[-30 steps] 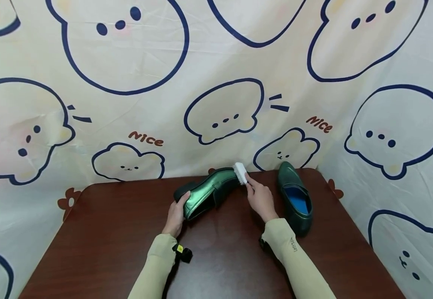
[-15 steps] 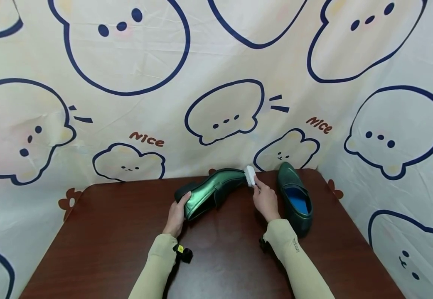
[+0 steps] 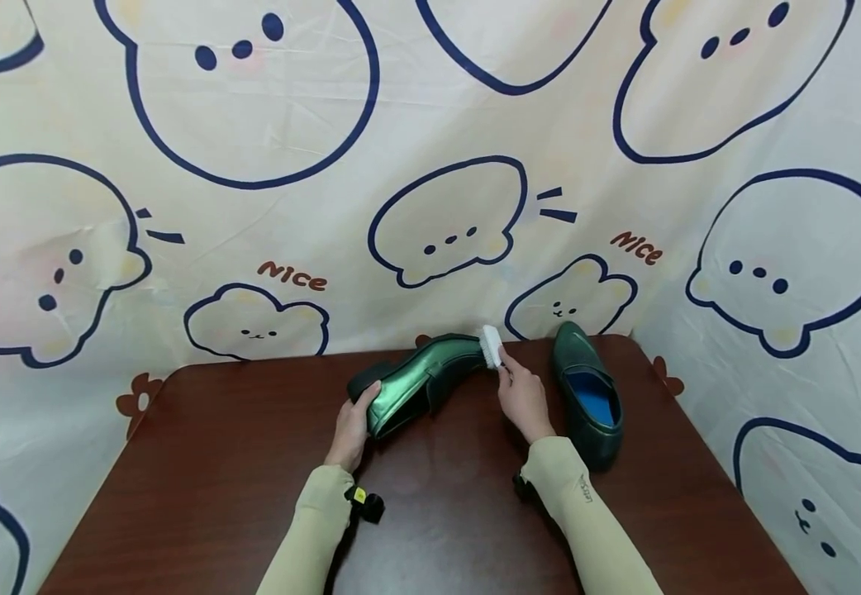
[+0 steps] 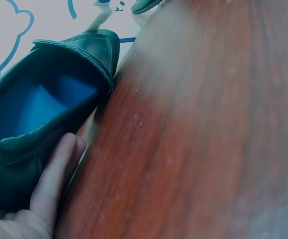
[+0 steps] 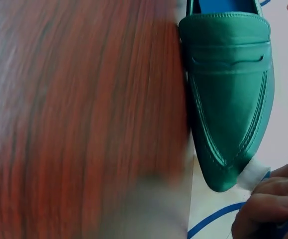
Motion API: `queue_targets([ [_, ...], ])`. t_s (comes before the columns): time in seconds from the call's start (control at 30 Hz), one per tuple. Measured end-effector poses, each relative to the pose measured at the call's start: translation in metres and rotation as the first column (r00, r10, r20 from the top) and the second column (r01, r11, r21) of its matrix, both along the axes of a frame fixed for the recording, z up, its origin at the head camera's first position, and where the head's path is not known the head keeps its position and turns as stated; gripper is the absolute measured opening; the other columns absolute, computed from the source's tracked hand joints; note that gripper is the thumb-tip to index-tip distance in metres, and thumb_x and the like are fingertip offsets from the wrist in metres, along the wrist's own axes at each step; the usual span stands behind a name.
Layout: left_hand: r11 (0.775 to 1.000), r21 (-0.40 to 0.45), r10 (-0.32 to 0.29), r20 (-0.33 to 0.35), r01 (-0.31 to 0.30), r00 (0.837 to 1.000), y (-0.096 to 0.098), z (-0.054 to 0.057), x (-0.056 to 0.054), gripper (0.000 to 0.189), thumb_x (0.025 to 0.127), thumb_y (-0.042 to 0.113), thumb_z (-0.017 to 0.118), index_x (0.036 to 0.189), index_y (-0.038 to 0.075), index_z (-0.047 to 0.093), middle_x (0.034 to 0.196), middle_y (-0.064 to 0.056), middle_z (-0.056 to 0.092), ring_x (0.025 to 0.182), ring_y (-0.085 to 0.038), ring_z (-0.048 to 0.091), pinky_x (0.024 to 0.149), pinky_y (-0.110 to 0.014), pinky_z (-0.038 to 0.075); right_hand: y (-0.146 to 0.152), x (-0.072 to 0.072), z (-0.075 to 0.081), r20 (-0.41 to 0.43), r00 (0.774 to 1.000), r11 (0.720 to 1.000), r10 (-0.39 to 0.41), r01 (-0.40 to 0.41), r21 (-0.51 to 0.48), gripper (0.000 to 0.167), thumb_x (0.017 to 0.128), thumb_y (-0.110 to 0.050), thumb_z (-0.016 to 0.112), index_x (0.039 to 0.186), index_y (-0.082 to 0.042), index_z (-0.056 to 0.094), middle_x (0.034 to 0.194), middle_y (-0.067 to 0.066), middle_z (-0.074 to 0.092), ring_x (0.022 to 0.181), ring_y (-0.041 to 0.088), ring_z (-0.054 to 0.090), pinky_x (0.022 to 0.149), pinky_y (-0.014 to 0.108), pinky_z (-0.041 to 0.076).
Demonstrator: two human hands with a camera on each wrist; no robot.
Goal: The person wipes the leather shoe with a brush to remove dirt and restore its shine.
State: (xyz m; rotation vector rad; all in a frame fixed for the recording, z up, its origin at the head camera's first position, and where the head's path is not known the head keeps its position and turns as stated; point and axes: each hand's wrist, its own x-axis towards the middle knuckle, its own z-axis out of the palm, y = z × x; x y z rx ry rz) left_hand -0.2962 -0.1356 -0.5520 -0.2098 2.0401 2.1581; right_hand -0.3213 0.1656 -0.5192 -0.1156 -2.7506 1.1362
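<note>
A shiny green loafer (image 3: 430,368) is tilted near the table's back edge. My left hand (image 3: 349,430) grips it at the heel, and the fingers (image 4: 59,174) lie along its side in the left wrist view. My right hand (image 3: 525,401) holds a small brush (image 3: 490,347) with white bristles, right at the loafer's toe. The right wrist view shows the bristles (image 5: 253,174) against the side of the pointed toe, with part of a blue handle among the fingers. A second green loafer (image 3: 582,364) with a blue insole stands to the right of my right hand.
Brown wood-grain table (image 3: 252,496) lies under both arms. A pale cloth (image 3: 445,116) printed with cartoon outlines hangs behind the table's back edge and along its sides. Each sleeve cuff carries a dark wrist camera.
The brush in my right hand moved right toward the tip of the loafer's toe, then slightly back left. My left hand and both loafers stay nearly in place.
</note>
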Motion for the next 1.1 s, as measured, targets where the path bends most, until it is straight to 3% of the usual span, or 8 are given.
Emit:
queue_targets([
  [0.17, 1.0, -0.019, 0.016, -0.001, -0.016, 1.0, 0.0, -0.009, -0.004, 0.067, 0.102, 0.063, 0.053, 0.14, 0.008, 0.052, 0.123, -0.008, 0.06, 0.102, -0.02, 0.06, 0.098, -0.039, 0.046, 0.007, -0.002, -0.002, 0.093, 0.995, 0.999, -0.042, 0.04, 0.023, 0.049, 0.111, -0.018, 0.046, 0.16, -0.012, 0.041, 0.151, 0.022, 0.055, 0.114, 0.038, 0.067, 0.095, 0.053, 0.054],
  [0.27, 1.0, -0.017, 0.014, 0.007, -0.014, 1.0, 0.0, -0.01, -0.003, 0.068, 0.102, 0.063, 0.053, 0.142, 0.008, 0.051, 0.125, -0.009, 0.06, 0.104, -0.02, 0.061, 0.098, -0.039, 0.047, 0.01, -0.002, -0.004, 0.14, 0.989, 0.998, -0.047, 0.04, 0.047, 0.05, 0.111, -0.015, 0.043, 0.16, -0.005, 0.037, 0.15, 0.026, 0.054, 0.121, 0.042, 0.064, 0.103, 0.057, 0.05],
  [0.43, 1.0, -0.015, 0.0, 0.005, 0.0, 1.0, 0.001, -0.01, -0.005, 0.07, 0.103, 0.062, 0.052, 0.146, 0.007, 0.048, 0.129, -0.012, 0.058, 0.107, -0.023, 0.06, 0.1, -0.041, 0.046, 0.013, -0.003, -0.006, 0.17, 0.984, 0.998, -0.047, 0.04, 0.047, 0.05, 0.111, -0.013, 0.039, 0.159, -0.001, 0.035, 0.147, 0.029, 0.055, 0.123, 0.043, 0.063, 0.103, 0.057, 0.05],
  [0.7, 1.0, -0.022, 0.017, -0.004, -0.017, 1.0, 0.005, -0.011, -0.004, 0.069, 0.1, 0.065, 0.053, 0.141, 0.009, 0.052, 0.124, -0.01, 0.06, 0.103, -0.023, 0.06, 0.097, -0.04, 0.046, 0.013, 0.0, 0.0, 0.148, 0.988, 0.998, -0.049, 0.044, 0.037, 0.05, 0.112, -0.017, 0.04, 0.16, -0.006, 0.034, 0.151, 0.027, 0.052, 0.127, 0.042, 0.061, 0.106, 0.058, 0.048],
  [0.83, 0.999, -0.035, 0.019, -0.006, -0.019, 1.0, 0.005, -0.012, -0.004, 0.069, 0.1, 0.067, 0.053, 0.138, 0.01, 0.053, 0.12, -0.009, 0.061, 0.1, -0.022, 0.06, 0.095, -0.038, 0.047, 0.012, 0.006, 0.01, 0.105, 0.994, 0.998, -0.032, 0.027, 0.049, 0.049, 0.112, -0.018, 0.041, 0.16, -0.007, 0.036, 0.15, 0.025, 0.054, 0.122, 0.04, 0.064, 0.1, 0.056, 0.052],
  [0.97, 0.999, -0.023, 0.021, 0.0, -0.021, 1.0, 0.003, -0.011, -0.004, 0.064, 0.1, 0.065, 0.054, 0.132, 0.009, 0.057, 0.111, -0.007, 0.064, 0.094, -0.021, 0.062, 0.091, -0.036, 0.05, 0.012, 0.014, 0.027, 0.067, 0.998, 0.997, 0.012, -0.017, 0.073, 0.049, 0.112, -0.018, 0.044, 0.16, -0.009, 0.038, 0.149, 0.025, 0.056, 0.102, 0.034, 0.069, 0.08, 0.045, 0.057],
  [1.1, 1.0, -0.005, 0.01, -0.005, -0.01, 1.0, 0.0, 0.004, 0.002, 0.059, 0.103, 0.058, 0.054, 0.13, 0.005, 0.059, 0.107, -0.006, 0.065, 0.092, -0.02, 0.062, 0.088, -0.035, 0.05, 0.015, 0.024, 0.052, 0.07, 0.994, 0.993, 0.081, -0.086, 0.076, 0.049, 0.113, -0.021, 0.044, 0.161, -0.014, 0.037, 0.141, 0.024, 0.061, 0.072, 0.026, 0.06, 0.062, 0.034, 0.048],
])
